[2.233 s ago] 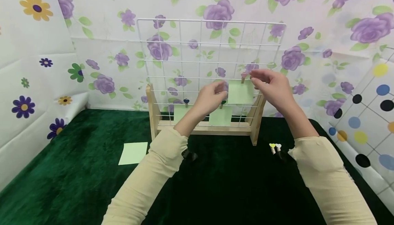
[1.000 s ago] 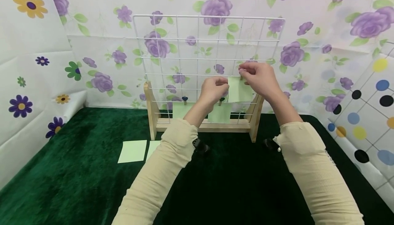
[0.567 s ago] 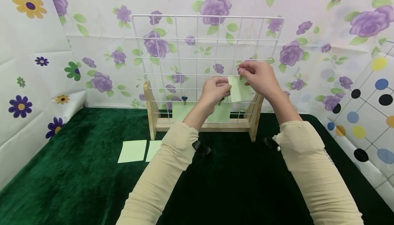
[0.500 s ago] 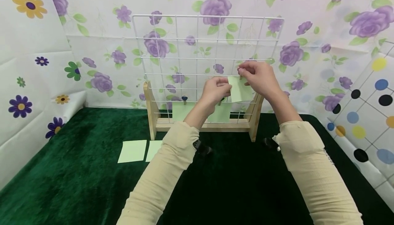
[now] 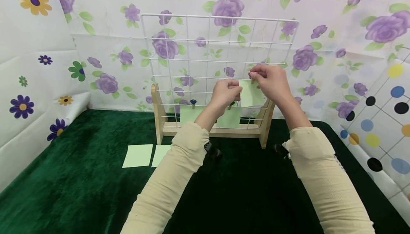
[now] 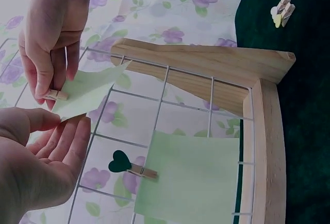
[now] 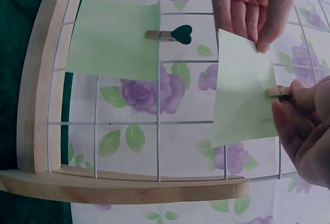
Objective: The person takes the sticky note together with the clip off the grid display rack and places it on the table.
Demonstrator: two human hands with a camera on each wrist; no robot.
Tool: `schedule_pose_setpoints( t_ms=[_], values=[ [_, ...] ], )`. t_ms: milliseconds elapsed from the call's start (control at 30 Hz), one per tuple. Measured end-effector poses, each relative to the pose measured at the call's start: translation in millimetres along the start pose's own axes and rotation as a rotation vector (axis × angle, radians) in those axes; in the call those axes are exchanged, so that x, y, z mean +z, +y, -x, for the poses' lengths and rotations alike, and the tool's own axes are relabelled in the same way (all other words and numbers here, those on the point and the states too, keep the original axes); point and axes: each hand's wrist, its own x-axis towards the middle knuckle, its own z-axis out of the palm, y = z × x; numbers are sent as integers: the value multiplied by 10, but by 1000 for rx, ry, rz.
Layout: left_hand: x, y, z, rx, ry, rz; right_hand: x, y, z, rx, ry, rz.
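Note:
A pale green paper note (image 5: 251,93) hangs against the white wire grid (image 5: 217,42), its lower part tilted away from the wires. My left hand (image 5: 223,93) pinches the note's upper left corner between thumb and fingers. With thumb and fingertips, my right hand (image 5: 272,81) grips a small wooden clothespin (image 7: 278,92) at the note's top edge. The clothespin's far end is covered by those fingers. Lower on the grid, another green note (image 6: 191,177) is held by a clothespin with a dark green heart (image 6: 119,161). A dark blue heart clothespin (image 5: 193,102) holds a further note (image 5: 189,115) to the left.
Two green notes (image 5: 137,155) lie on the dark green cloth (image 5: 80,191) at left, one partly behind my left sleeve. The grid stands in a wooden frame (image 5: 158,115). White and yellow heart clothespins (image 6: 282,12) lie on the cloth beyond the frame's right side.
My right hand has moved left from beside the pink heart clothespin and taken hold of it. My left hand has closed in and pinched the note's edge. Lately both hands stay nearly still.

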Motion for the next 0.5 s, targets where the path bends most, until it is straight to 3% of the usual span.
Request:
schedule_pose_setpoints(
  t_ms=[200, 333, 500],
  values=[
    [5, -13, -27, -3, 5, -13, 25, 26, -13, -35, 78, 55],
    [-3, -27, -32, 3, 32, -28, 66, 35, -26, -58, 124, 19],
    [-3, -41, -29, 12, 46, -55, 105, 32, -27, -28, 162, -48]
  ],
)
